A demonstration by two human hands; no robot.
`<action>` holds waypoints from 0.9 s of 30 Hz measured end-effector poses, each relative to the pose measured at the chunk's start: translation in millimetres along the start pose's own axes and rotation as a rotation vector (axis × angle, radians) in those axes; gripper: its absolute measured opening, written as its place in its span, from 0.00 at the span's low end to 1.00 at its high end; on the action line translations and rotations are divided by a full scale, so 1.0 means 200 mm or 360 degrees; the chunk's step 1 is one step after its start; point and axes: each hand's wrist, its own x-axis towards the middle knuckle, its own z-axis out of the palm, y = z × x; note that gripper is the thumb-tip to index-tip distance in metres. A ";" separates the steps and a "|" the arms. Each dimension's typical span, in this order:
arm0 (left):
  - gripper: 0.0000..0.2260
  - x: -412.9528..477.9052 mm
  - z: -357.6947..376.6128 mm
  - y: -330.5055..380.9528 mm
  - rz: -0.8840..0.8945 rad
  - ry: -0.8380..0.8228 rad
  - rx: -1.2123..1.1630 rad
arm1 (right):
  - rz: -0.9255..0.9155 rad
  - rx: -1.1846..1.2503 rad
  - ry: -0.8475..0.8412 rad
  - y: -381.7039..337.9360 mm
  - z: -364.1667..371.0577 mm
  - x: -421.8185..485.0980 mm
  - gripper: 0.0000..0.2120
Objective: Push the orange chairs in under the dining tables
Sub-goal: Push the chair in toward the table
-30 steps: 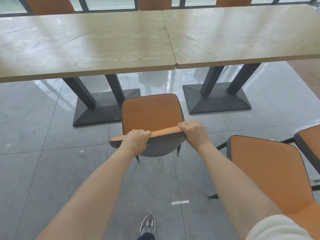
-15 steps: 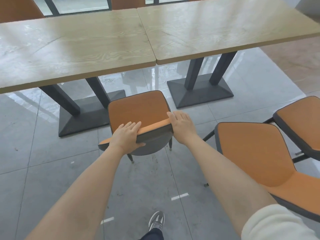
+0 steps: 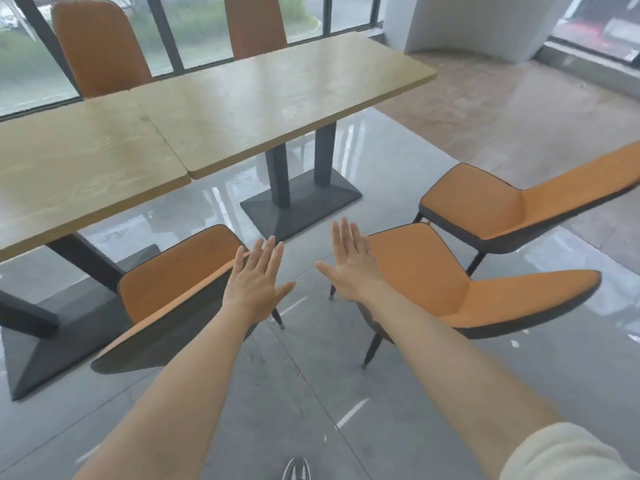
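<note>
An orange chair (image 3: 180, 275) with a dark back stands at the lower left, its seat at the edge of the left dining table (image 3: 69, 168). My left hand (image 3: 258, 278) hovers open over the right end of its backrest, fingers spread. My right hand (image 3: 349, 265) is open too, in the air beside a second orange chair (image 3: 433, 271) that stands out on the floor. A third orange chair (image 3: 491, 206) stands behind it, also away from the right dining table (image 3: 277, 95).
Two more orange chairs (image 3: 100, 46) sit at the far side of the tables by the windows. Dark table bases (image 3: 301, 202) stand on the grey tiled floor. A white column (image 3: 478, 22) rises at the back right. My shoe (image 3: 296, 469) shows at the bottom.
Both hands have let go of the first chair's backrest and opened. The view has swung right, bringing the two loose chairs into view.
</note>
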 end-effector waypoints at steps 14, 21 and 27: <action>0.33 0.03 -0.15 1.57 0.0280 0.0120 -0.0159 | 0.0406 -0.0004 0.0171 1.38 -0.23 -0.89 0.37; 0.40 0.12 -0.11 2.06 0.0458 -0.0009 -0.0100 | 0.0324 0.0010 0.0025 1.83 -0.21 -0.98 0.42; 0.44 0.27 -0.03 2.23 0.0490 -0.0080 -0.0142 | 0.0163 -0.0033 -0.0101 2.08 -0.15 -0.88 0.48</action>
